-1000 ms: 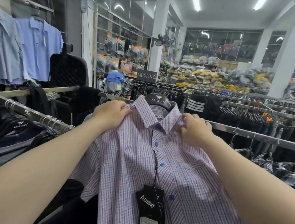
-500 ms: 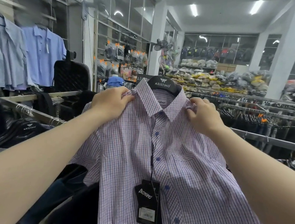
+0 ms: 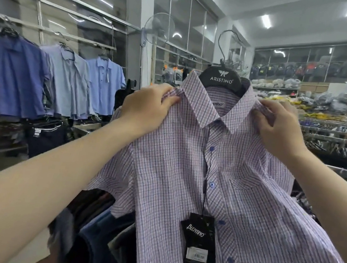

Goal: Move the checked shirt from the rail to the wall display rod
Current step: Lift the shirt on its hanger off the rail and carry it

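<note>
The checked shirt (image 3: pixel 173 176), pale purple with blue buttons, hangs on a black hanger (image 3: pixel 221 78) whose wire hook stands free in the air above. A black price tag (image 3: pixel 198 239) dangles down its front. My left hand (image 3: pixel 147 107) grips the shirt's left shoulder beside the collar, and my right hand (image 3: pixel 278 126) grips the right shoulder. The shirt is held up in front of me, off any rail. The wall display rod (image 3: pixel 48 30) runs along the left wall, above several hanging blue shirts (image 3: pixel 68 81).
Dark folded and hung garments (image 3: pixel 91 231) fill a rack below my left arm. Metal rails with dark clothes (image 3: pixel 344 144) stretch along the right. A wall fan (image 3: pixel 159 29) is mounted near a pillar. Shelves of bagged goods (image 3: pixel 307 92) line the back.
Both hands have lifted the shirt and hanger up off the rail, and my view has turned left toward the wall with the blue shirts.
</note>
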The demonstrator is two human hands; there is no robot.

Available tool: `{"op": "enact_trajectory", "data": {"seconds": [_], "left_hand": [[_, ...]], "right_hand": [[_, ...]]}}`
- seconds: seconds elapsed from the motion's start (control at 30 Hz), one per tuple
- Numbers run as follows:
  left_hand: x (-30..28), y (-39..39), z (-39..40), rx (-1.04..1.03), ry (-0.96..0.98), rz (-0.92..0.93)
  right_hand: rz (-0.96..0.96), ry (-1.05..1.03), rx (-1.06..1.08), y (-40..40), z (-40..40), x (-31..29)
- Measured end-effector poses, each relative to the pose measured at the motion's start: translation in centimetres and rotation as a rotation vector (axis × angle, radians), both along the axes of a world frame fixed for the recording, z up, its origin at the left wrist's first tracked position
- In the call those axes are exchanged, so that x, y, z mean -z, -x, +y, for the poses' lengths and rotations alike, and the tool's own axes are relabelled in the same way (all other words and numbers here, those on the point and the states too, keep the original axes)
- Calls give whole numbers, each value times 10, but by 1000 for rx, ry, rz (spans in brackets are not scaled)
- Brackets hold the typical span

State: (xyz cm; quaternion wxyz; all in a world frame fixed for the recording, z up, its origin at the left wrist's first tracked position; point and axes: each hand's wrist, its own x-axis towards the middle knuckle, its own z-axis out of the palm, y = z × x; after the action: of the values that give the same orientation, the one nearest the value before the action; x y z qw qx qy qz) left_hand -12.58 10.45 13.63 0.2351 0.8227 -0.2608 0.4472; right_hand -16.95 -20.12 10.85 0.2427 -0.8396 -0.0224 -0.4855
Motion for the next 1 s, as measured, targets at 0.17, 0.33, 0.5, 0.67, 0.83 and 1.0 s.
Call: {"op": "enact_trajectory", "data": {"seconds": [0.17, 0.33, 0.5, 0.67, 0.83, 1.0], "left_hand": [[-3, 35, 38, -76, 48, -32], [3, 83, 83, -226, 109, -48], [9, 152, 125, -426, 103, -92], [11, 235, 158, -638, 105, -128], [6, 323, 178, -838, 67, -152], [-4, 396, 186, -1042, 3, -194]], "right_hand": [[-57, 22, -116, 0, 32, -5], [-92, 29, -308, -2, 75, -7], [-169, 12, -509, 5, 131, -3], [-200, 4, -709, 28, 197, 4], [-203, -36, -908, 64, 262, 9], [-185, -63, -1104, 96, 321, 6]]}}
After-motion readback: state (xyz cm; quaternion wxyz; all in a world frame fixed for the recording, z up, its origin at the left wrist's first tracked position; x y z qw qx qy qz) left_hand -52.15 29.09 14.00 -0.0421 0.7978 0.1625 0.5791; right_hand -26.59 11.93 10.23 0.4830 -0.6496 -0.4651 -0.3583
